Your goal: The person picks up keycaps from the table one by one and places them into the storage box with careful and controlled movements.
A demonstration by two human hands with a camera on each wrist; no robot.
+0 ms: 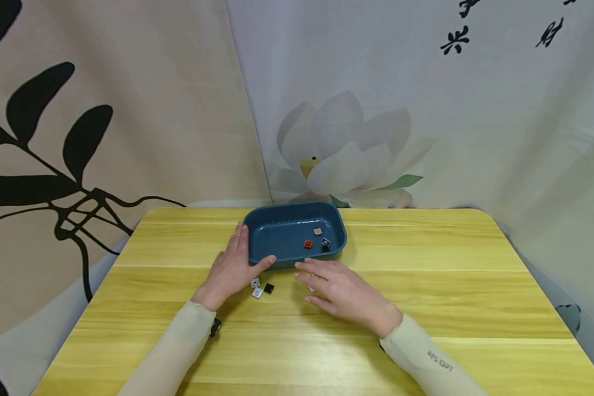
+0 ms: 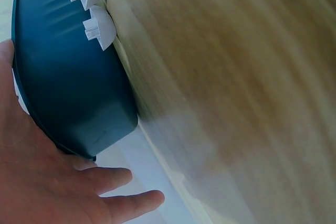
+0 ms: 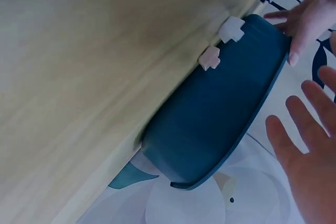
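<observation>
Where left fingers (image 1: 240, 241) touch, a tray (image 1: 279, 236) stands; right fingers (image 1: 315, 268) hover.

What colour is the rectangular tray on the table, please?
The rectangular tray is dark blue, best seen in the head view.

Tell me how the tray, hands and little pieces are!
Blue tray, upright, open on top
Left hand, touching tray
Right hand, fingers spread, nothing visibly held
Red piece, in tray
Beige piece, in tray
Grayish piece, in tray
Inner black piece, in tray
Two white pieces, loose on table near left hand
Outer black piece, loose beside them
Pale piece, partly hidden by right hand
</observation>
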